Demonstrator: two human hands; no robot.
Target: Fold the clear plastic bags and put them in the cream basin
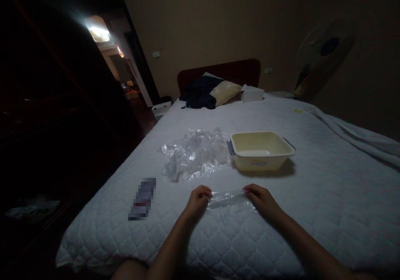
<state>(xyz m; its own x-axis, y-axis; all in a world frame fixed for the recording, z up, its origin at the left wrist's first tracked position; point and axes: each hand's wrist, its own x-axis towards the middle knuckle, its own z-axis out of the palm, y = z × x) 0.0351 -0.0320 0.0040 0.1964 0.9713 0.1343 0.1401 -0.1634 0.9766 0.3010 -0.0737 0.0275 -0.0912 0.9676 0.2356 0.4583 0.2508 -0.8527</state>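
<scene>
A clear plastic bag (229, 201) is stretched between my two hands, just above the white quilted bed. My left hand (199, 201) pinches its left corner, and my right hand (261, 197) pinches the right corner. Beyond my hands, a crumpled heap of clear plastic bags (196, 153) lies on the bed. To its right stands a cream plastic basin (262, 159) with grey handles; its visible inside holds nothing.
A blurred-out flat item (142, 199) lies on the bed (106, 226) at left. Dark cloth (201, 92), a beige pillow (225, 91) and a white box (252, 93) sit near the headboard. A fan (328, 46) stands at the far right.
</scene>
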